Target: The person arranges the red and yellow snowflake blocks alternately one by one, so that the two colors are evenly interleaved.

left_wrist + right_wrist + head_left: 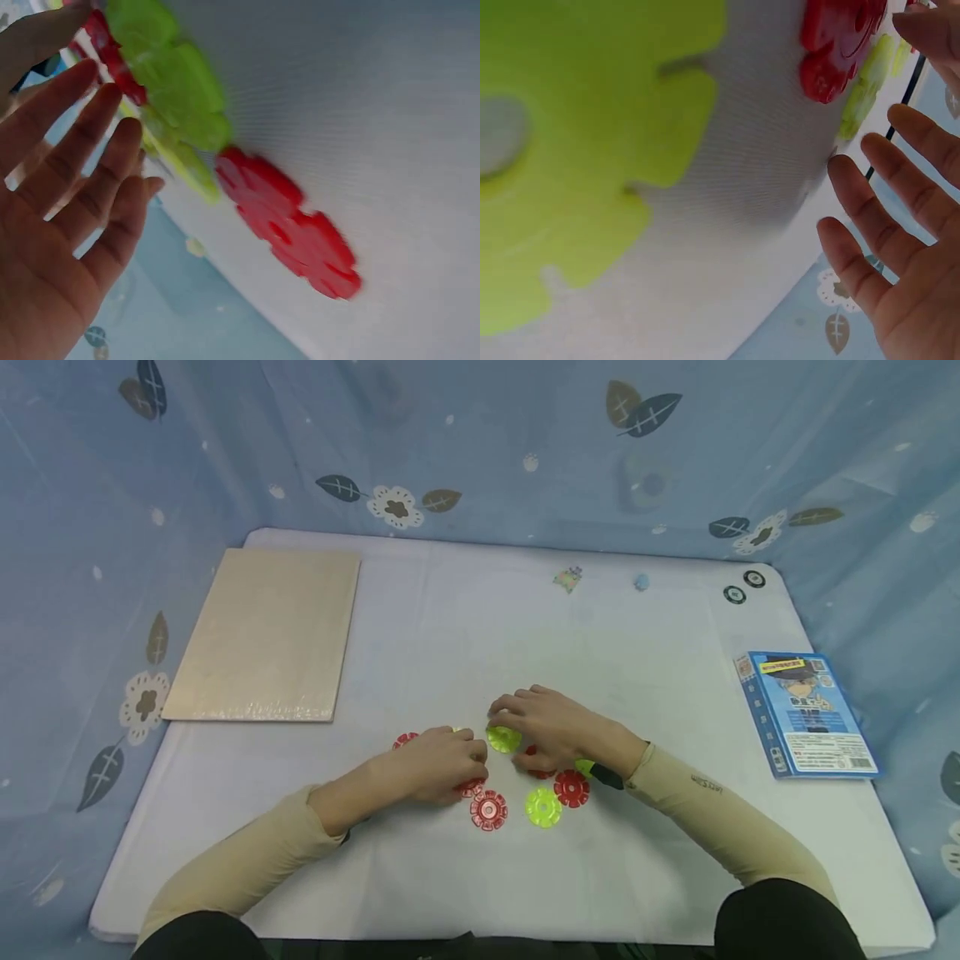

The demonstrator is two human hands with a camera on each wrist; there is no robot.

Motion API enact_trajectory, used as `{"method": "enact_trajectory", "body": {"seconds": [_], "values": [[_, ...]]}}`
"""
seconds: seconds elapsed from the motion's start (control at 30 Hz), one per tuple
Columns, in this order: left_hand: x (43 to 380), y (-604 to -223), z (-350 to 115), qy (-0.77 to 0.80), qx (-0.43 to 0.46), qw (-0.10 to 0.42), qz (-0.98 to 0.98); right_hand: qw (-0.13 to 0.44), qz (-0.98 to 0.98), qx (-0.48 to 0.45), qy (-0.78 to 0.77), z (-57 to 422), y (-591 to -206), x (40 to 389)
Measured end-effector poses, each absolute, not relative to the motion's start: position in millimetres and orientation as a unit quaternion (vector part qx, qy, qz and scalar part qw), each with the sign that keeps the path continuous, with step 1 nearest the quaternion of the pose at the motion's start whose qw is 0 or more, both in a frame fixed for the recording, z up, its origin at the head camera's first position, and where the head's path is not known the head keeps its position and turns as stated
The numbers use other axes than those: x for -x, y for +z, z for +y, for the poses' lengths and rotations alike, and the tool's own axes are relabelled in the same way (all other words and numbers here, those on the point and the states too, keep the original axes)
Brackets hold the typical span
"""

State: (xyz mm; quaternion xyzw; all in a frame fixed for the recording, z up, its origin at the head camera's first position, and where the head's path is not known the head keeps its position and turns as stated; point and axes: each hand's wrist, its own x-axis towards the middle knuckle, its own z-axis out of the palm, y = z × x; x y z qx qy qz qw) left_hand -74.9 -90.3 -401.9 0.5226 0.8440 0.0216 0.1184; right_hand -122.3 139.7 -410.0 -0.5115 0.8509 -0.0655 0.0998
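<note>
Several notched, flower-shaped plastic discs, red and yellow-green, lie in a loose ring on the white table. My left hand (442,764) is over the left of the ring, partly covering some discs. In the left wrist view its fingers are nearly straight, the thumb close to a red disc (116,60) beside a green disc (169,75). My right hand (551,722) reaches over the right side, fingertips at a yellow-green disc (504,740). Its fingers look spread and relaxed in the right wrist view. Nearer the front lie a red disc (489,810) and a yellow-green disc (543,807).
A flat wooden board (266,635) lies at the left. On the right is a blue box (810,714) with a cartoon figure. Toward the back are two black round pieces (735,595), a small blue piece (641,582) and a small patterned piece (568,579). Blue curtains surround the table.
</note>
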Motion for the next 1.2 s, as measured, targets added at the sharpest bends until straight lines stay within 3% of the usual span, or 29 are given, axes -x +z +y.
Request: {"method": "enact_trajectory", "body": {"seconds": [0.23,0.53,0.93,1.2], "values": [[75.9,-401.8,-79.9,0.046,-0.504,0.177,0.844,0.16,0.852,0.492,-0.075,129.1,-410.1,127.0],[71.9,-405.0,-76.1,0.018,-0.508,0.173,0.844,0.211,0.862,0.454,-0.078,122.0,-413.7,125.7],[66.8,-410.2,-77.4,-0.01,-0.54,0.086,0.837,0.182,0.864,0.459,-0.093,125.9,-416.2,126.8],[73.4,-392.7,-83.6,0.044,-0.496,0.125,0.858,0.181,0.866,0.456,-0.095,124.9,-416.5,125.4]]}}
